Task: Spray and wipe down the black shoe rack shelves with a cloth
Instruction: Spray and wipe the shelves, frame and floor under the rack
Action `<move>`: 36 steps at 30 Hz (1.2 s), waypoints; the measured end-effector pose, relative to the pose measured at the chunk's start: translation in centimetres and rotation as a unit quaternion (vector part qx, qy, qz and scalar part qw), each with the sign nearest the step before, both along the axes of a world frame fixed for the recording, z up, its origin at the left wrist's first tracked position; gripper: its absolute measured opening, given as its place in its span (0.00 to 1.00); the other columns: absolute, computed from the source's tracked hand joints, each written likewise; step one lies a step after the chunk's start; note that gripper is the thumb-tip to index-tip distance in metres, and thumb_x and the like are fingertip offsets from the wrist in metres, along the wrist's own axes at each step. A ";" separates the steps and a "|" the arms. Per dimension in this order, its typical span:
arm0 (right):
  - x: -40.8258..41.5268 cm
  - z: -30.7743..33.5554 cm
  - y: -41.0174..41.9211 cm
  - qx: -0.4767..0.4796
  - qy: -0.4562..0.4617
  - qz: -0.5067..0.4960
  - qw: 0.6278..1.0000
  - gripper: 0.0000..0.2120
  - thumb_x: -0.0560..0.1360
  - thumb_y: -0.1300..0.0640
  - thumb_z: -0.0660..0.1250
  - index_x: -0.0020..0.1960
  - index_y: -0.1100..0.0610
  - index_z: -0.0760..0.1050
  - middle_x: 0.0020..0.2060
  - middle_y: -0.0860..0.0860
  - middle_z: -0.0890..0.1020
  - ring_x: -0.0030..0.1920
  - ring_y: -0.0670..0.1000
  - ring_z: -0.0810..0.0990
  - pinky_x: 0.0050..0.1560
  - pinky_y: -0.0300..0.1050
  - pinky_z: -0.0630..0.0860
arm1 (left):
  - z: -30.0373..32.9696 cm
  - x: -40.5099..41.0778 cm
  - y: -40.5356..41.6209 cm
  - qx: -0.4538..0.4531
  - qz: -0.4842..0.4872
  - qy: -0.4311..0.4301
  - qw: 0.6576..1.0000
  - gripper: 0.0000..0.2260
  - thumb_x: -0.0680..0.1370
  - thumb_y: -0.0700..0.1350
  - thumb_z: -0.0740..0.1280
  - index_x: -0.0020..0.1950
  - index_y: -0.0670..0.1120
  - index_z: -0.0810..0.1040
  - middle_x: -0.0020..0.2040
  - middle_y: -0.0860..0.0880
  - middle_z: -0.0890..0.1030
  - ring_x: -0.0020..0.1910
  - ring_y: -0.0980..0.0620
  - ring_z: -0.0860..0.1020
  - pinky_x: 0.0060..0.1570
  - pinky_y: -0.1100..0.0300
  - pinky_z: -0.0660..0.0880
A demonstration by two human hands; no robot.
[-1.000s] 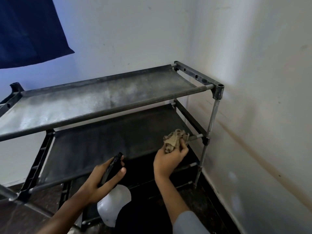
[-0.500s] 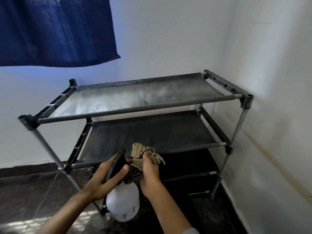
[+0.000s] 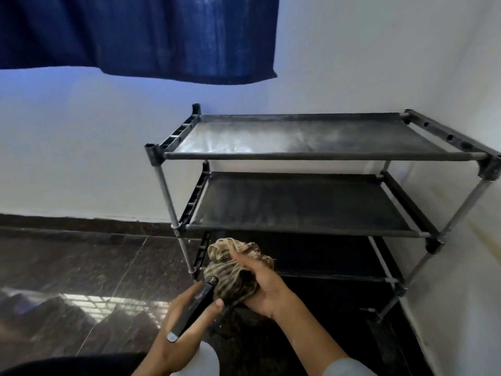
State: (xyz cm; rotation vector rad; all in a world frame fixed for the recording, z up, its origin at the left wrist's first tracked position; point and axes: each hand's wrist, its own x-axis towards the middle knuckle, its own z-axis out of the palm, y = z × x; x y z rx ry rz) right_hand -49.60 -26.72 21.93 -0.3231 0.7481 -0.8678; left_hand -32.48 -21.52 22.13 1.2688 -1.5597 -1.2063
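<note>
Here the left hand (image 3: 187, 318) grips the spray bottle (image 3: 193, 310), nozzle at the cloth (image 3: 235, 270) bunched in the right hand (image 3: 267, 291); dampening looks underway, next wiping the dusty shoe rack (image 3: 311, 139) ahead

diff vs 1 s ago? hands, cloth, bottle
The right hand has drawn the cloth back from the right end of the middle shelf to the nozzle of the spray bottle, well below that shelf's front bar. The view has also pulled back and swung left. Unchanged: the left hand grips the bottle, the right holds the bunched cloth, and the shoe rack stands in the corner.
</note>
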 end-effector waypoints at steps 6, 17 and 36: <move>1.2 -0.8 0.0 0.009 0.044 0.002 0.999 0.13 0.75 0.64 0.61 0.55 0.68 0.78 0.52 0.63 0.82 0.50 0.59 0.82 0.52 0.50 0.77 | 0.4 0.4 0.5 0.006 0.008 0.004 1.000 0.04 0.74 0.52 0.69 0.47 0.56 0.82 0.36 0.56 0.84 0.34 0.59 0.79 0.39 0.59 0.71; 0.8 -1.4 -1.1 -0.027 -0.019 -0.100 0.994 0.27 0.77 0.45 0.56 0.64 0.65 0.74 0.62 0.65 0.76 0.63 0.63 0.74 0.65 0.58 0.69 | -1.7 0.9 0.1 0.041 0.030 0.015 0.999 0.23 0.64 0.60 0.69 0.42 0.39 0.79 0.29 0.50 0.75 0.29 0.53 0.72 0.33 0.57 0.66; 0.3 -1.7 -1.3 -0.039 -0.032 -0.129 0.990 0.26 0.76 0.45 0.56 0.64 0.63 0.75 0.60 0.63 0.78 0.63 0.62 0.75 0.67 0.59 0.68 | -3.6 0.0 0.1 -0.020 0.033 -0.025 0.999 0.14 0.66 0.49 0.66 0.36 0.38 0.71 0.27 0.50 0.70 0.27 0.54 0.67 0.30 0.58 0.63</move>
